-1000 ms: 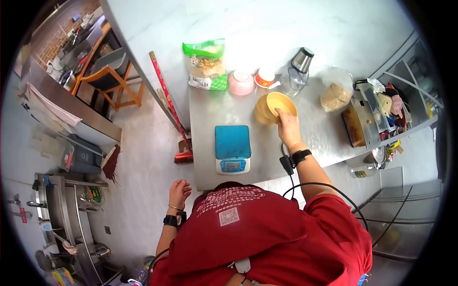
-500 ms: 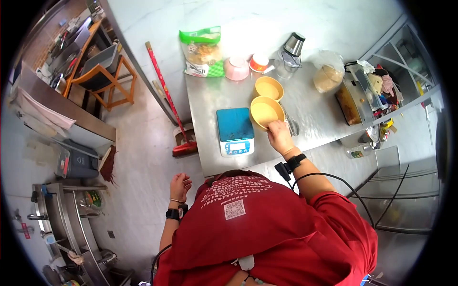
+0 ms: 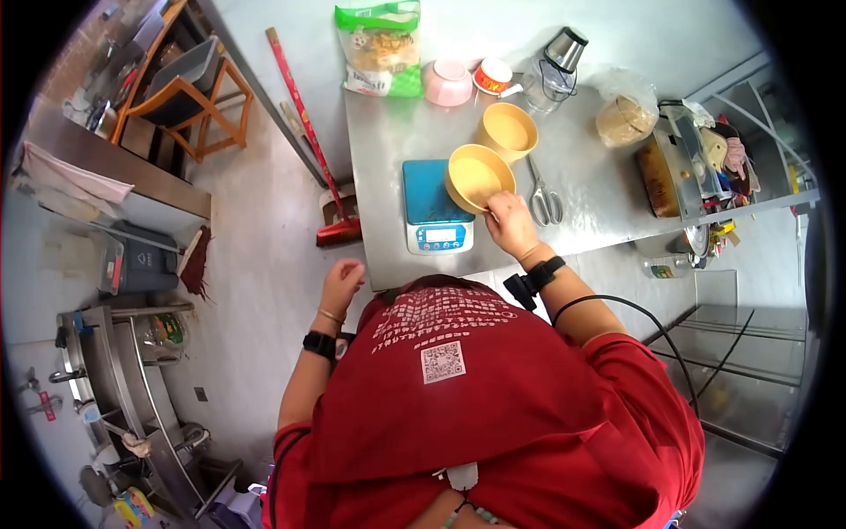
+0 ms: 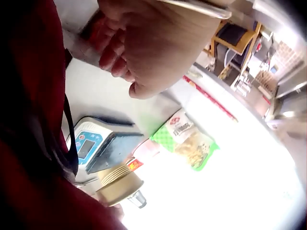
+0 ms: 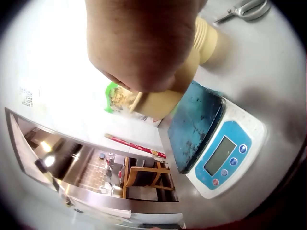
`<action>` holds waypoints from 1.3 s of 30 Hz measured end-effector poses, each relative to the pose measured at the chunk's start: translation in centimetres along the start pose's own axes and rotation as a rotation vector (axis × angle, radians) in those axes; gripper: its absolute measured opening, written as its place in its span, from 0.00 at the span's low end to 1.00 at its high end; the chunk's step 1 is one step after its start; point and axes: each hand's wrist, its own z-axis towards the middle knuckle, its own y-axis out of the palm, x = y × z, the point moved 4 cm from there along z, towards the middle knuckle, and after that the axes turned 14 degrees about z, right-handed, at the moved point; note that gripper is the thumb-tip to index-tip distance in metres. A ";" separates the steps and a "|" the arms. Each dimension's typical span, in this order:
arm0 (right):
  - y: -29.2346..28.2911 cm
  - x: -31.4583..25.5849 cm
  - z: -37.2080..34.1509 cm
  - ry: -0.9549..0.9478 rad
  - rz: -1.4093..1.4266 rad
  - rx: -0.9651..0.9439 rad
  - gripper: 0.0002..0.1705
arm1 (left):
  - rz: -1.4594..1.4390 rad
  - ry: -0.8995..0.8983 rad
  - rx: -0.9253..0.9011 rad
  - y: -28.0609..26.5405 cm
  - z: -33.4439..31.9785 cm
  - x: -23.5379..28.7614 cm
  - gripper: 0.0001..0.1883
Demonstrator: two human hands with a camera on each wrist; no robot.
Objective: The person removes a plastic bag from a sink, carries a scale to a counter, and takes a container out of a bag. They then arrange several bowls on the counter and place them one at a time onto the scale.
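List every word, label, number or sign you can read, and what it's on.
Nothing is legible:
Red garment: white lettering and QR code, too small.
Scale: display and button labels, blurred.
Green-topped bag: printing, blurred.
Red-and-white tub: lettering, blurred.
Grey bin: white mark, too small.

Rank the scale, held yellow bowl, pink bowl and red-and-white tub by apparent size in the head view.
1. Scale
2. Held yellow bowl
3. Pink bowl
4. Red-and-white tub
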 end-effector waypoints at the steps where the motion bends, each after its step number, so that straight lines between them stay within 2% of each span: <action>1: -0.1 0.1 -0.1 0.001 0.006 0.003 0.07 | -0.001 -0.008 -0.004 0.4 1.4 -0.5 0.14; 3: -0.5 0.4 -0.3 0.010 0.010 0.001 0.07 | 0.214 0.283 -0.064 2.1 4.3 -0.6 0.18; 4: -0.9 0.3 -0.6 0.021 0.005 0.004 0.07 | 0.213 0.278 -0.071 2.9 5.2 -0.7 0.18; 6: -1.4 0.4 -1.3 0.043 -0.002 0.006 0.08 | 0.476 0.305 0.025 5.0 5.5 1.3 0.26; 7: -1.8 0.5 -1.7 0.065 0.002 0.010 0.08 | 0.475 0.302 0.015 5.8 5.7 2.3 0.26; 9: -2.5 1.2 -3.1 0.126 0.001 0.006 0.08 | 0.669 0.346 0.030 7.1 5.6 4.5 0.31; 12: -3.3 2.2 -5.7 0.205 -0.006 0.013 0.09 | 0.830 0.364 0.093 8.2 5.7 6.5 0.34; 15: -3.6 3.4 -8.5 0.287 -0.012 -0.014 0.09 | 0.904 0.315 0.068 9.1 6.2 7.2 0.36; 18: -3.4 4.1 -10.4 0.338 -0.017 -0.027 0.09 | 0.903 0.244 0.052 9.4 6.6 7.3 0.34; 22: -2.9 4.6 -11.5 0.377 0.007 -0.039 0.09 | 0.971 0.248 0.094 9.8 6.5 7.5 0.33; 32: -1.2 5.6 -11.0 0.330 0.020 -0.085 0.09 | 1.020 0.225 0.133 9.9 6.5 7.9 0.31; 34: -0.4 6.3 -11.3 0.324 -0.021 -0.157 0.11 | 1.014 0.250 0.134 9.6 6.6 7.6 0.31; 38: -1.4 3.1 -8.7 0.279 -0.086 -0.174 0.17 | 0.873 0.311 0.083 9.1 6.3 7.1 0.32; 39: -1.2 2.3 -7.9 0.218 -0.047 -0.224 0.21 | 0.829 0.347 0.087 8.9 6.3 6.7 0.32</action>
